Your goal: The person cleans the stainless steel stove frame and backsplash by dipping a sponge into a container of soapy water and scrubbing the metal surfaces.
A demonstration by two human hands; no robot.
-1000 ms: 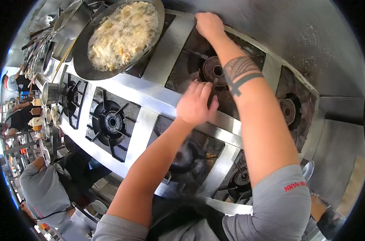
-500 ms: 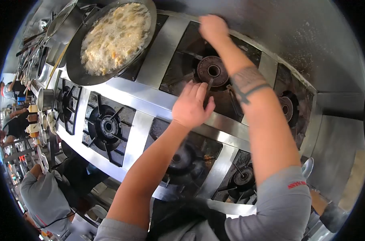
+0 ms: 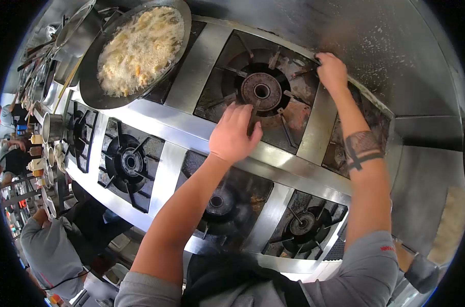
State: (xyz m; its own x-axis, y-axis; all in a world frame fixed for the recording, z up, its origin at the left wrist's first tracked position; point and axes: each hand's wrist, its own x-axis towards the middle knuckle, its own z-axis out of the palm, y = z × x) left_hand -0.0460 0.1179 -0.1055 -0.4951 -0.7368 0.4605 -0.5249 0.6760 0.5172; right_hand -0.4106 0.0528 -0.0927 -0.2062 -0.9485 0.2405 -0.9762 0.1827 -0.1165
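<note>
My left hand (image 3: 235, 133) is at the front edge of the back middle burner, its fingers closed over a prong of the square burner grate (image 3: 287, 123). The thumb lies to the right of that prong. My right hand (image 3: 332, 72) is closed at the far right corner of the same grate, against the back wall. Its fingertips are partly hidden. Between my hands sits the round rusty burner head (image 3: 261, 91), with several prongs around it. At the far left, a large wok (image 3: 89, 77) holds food frying in bubbling oil (image 3: 140, 48).
Other burners, a front left one (image 3: 131, 161) and a front right one (image 3: 304, 223), line the steel range. Pots (image 3: 53, 128) and utensils stand at the left. A co-worker in a grey shirt (image 3: 53, 250) is at lower left. A steel wall (image 3: 365, 46) rises behind.
My right hand has moved right along the back of the burner, from the far left side to the far right corner. My left hand stays at the front edge. The view has shifted slightly.
</note>
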